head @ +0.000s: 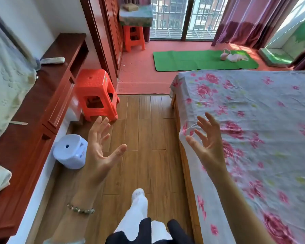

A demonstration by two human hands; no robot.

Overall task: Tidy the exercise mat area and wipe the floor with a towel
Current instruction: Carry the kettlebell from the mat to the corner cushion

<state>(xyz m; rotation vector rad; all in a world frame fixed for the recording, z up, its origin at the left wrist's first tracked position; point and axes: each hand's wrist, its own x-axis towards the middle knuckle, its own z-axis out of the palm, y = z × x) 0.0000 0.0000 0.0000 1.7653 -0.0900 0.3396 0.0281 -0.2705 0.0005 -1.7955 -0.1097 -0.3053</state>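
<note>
Wooden floor [144, 138] below left hand [99, 152], right hand [207, 143], fingers spread.

Left hand [99, 152] and right hand [207, 143] raised, palms facing, fingers spread, holding nothing.

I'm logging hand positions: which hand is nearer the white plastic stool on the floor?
Left. The left hand hovers open just right of the white plastic stool; the right hand is farther away, over the edge of the bed.
</note>
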